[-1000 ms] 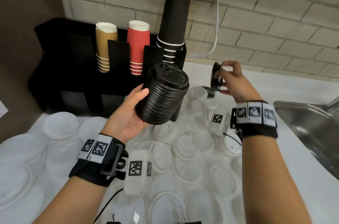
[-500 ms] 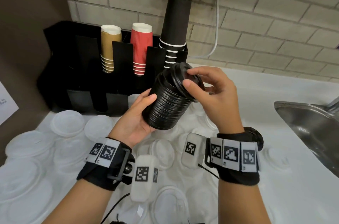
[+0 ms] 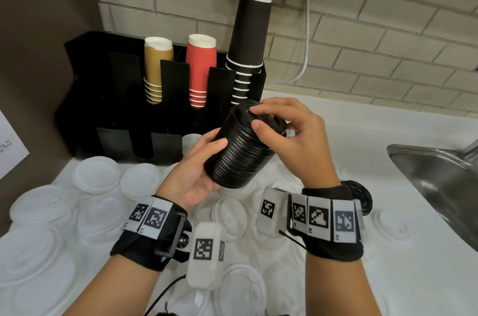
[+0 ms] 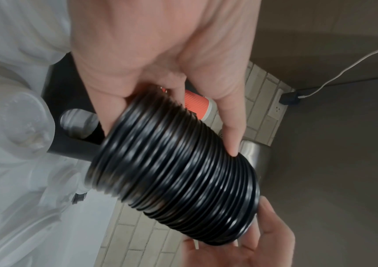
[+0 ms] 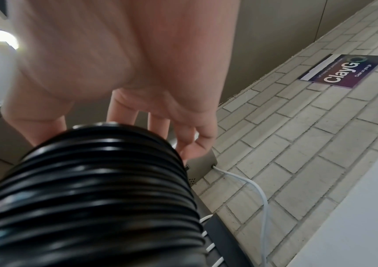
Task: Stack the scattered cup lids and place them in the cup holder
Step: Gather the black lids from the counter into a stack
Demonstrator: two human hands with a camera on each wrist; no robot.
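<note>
Counter (image 3: 349,134) – both hands on lid stack (image 3: 240,155).

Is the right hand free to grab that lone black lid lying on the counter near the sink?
Probably not right away. The right hand is busy pressing a lid onto the black lid stack that the left hand grips. The lone black lid lies just behind its wrist, with nothing covering it.

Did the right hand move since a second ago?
Yes. The right hand was out to the right of the black cups holding one lid; it has come left and now presses that lid onto the lid stack in the left hand.
</note>
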